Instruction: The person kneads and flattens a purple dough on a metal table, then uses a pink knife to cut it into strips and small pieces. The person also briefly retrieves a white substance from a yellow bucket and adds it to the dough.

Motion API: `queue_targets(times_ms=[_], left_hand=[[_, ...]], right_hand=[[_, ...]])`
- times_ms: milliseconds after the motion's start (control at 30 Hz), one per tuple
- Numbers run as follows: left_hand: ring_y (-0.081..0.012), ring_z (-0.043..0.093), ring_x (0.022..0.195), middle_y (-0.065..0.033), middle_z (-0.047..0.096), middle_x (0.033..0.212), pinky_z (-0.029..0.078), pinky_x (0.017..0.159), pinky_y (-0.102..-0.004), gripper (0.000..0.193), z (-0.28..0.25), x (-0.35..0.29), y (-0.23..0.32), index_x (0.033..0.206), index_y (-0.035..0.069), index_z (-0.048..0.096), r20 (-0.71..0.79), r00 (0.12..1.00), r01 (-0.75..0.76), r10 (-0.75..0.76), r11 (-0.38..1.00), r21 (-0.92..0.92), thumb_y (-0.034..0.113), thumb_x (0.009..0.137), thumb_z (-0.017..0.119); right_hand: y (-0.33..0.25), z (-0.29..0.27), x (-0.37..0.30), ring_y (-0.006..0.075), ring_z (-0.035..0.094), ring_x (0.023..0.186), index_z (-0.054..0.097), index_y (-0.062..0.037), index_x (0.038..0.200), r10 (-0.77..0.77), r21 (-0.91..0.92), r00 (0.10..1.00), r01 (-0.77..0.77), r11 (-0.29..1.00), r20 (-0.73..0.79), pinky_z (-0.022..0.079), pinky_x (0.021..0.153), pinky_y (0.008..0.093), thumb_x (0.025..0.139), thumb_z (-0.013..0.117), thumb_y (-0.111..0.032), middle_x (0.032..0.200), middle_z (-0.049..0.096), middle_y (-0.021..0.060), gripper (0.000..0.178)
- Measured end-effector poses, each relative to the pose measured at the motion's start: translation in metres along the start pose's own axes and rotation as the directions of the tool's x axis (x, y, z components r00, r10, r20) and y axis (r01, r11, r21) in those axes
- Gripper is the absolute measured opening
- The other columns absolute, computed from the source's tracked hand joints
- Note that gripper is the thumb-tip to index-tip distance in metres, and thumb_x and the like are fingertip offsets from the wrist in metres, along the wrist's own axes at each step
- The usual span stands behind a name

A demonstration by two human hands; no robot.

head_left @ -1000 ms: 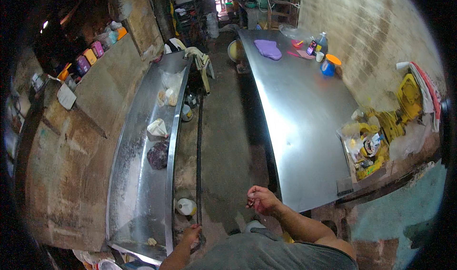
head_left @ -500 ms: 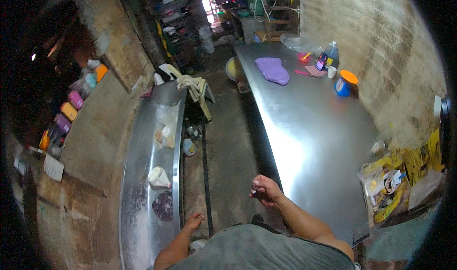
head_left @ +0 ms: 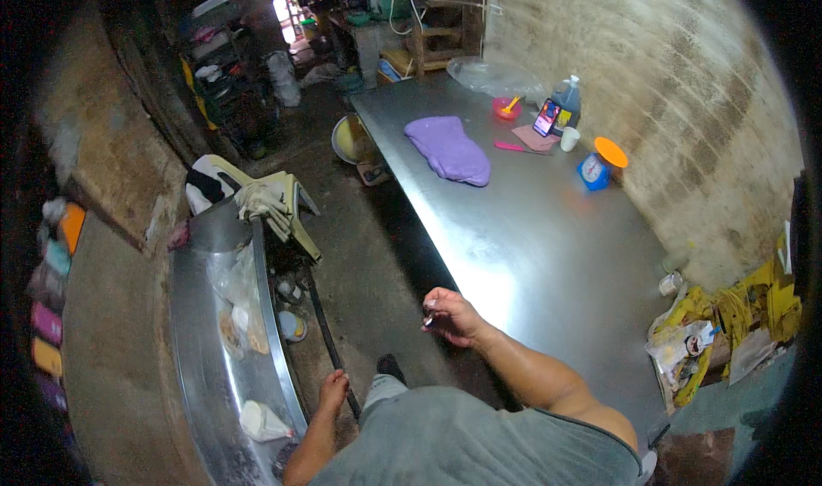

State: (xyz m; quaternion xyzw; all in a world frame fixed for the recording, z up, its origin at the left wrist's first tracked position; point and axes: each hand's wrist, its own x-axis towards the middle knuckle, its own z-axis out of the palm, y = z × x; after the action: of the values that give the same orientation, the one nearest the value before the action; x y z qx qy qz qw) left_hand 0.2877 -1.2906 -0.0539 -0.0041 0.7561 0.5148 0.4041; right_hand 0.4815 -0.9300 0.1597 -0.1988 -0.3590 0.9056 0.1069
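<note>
My right hand (head_left: 455,317) is closed, thumb and fingers pinched round something small and dark with a pale glint, too small to name. It hangs beside the near left edge of the steel table (head_left: 548,255). Low on the left, my left hand (head_left: 334,392) is loosely curled, with nothing visible in it. It hangs over the floor, between the steel counter (head_left: 193,332) and my body. On the counter nearby lies a white, cone-shaped bag (head_left: 264,422). A smooth, soft-looking purple slab like dough (head_left: 448,149) rests toward the far end of the table.
Beyond the slab stand a pink bowl (head_left: 507,109), a phone (head_left: 546,118), a white cup (head_left: 569,139) and a blue scale with an orange top (head_left: 593,171). Yellow plastic wrapping (head_left: 685,349) lies at right. A cloth-draped chair (head_left: 295,220) and a dark pipe (head_left: 321,323) are along the aisle.
The view has swung, so the table and counter sit further left and the slab appears nearer. My right hand keeps its pinch. My left hand's fingers look more curled.
</note>
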Motion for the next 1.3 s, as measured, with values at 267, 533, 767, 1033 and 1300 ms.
queue_targets(times_ms=[267,533,767,1033,1300], left_hand=[[-0.0100,0.063,0.078,-0.0005,0.071,0.097,0.050,0.067,-0.0255,0.041,-0.025,0.173,0.186,0.130,0.002,0.065,0.091,0.979,-0.201,0.181,0.928,0.314,0.021,0.094,0.074],[-0.0142,0.067,0.091,-0.0061,0.074,0.107,0.054,0.083,-0.0282,0.043,0.043,0.311,0.324,0.131,-0.001,0.063,0.170,0.967,-0.231,0.187,0.928,0.293,0.014,0.092,0.074],[-0.0151,0.068,0.105,-0.0053,0.074,0.112,0.052,0.095,-0.0304,0.045,0.105,0.398,0.450,0.132,0.000,0.064,0.367,0.925,-0.305,0.100,0.772,0.558,0.016,0.092,0.075],[-0.0168,0.066,0.108,-0.0073,0.071,0.117,0.050,0.098,-0.0305,0.037,0.194,0.501,0.557,0.132,-0.004,0.063,0.422,0.820,-0.558,0.386,0.705,0.439,0.009,0.097,0.069],[-0.0347,0.064,0.116,-0.0190,0.066,0.124,0.051,0.101,-0.0449,0.035,0.334,0.625,0.648,0.125,0.002,0.067,0.667,0.394,-0.919,0.633,0.277,0.280,0.019,0.095,0.070]], right_hand=[[-0.049,-0.018,0.148,0.0136,0.062,0.070,0.062,-0.0110,0.092,-0.095,-0.054,0.901,0.080,0.995,-0.423,0.058,0.068,0.0343,0.096,0.068,-0.014,0.080,0.062,0.0003,0.008],[-0.158,-0.129,0.289,0.0139,0.061,0.072,0.069,-0.0045,0.089,-0.522,-0.683,0.630,-0.019,0.730,-0.576,0.051,0.068,0.0321,0.089,0.075,-0.018,0.077,0.068,0.0030,0.015],[-0.238,-0.195,0.405,0.0445,0.068,0.096,0.069,-0.0014,0.098,-0.700,-0.871,0.552,-0.442,0.214,-0.452,0.054,0.083,0.0529,0.089,0.065,-0.025,0.094,0.071,0.0272,0.025],[-0.296,-0.226,0.378,0.0417,0.070,0.087,0.067,-0.0041,0.095,-0.678,-0.669,0.368,-0.700,0.249,-0.637,0.055,0.077,0.0526,0.087,0.066,-0.022,0.090,0.072,0.0222,0.019],[-0.237,-0.180,0.508,0.0410,0.054,0.119,0.062,0.0026,0.125,-0.868,-0.806,0.466,-0.574,-0.149,-0.171,0.046,0.102,0.0489,0.080,0.068,-0.012,0.126,0.059,0.0227,0.048]])
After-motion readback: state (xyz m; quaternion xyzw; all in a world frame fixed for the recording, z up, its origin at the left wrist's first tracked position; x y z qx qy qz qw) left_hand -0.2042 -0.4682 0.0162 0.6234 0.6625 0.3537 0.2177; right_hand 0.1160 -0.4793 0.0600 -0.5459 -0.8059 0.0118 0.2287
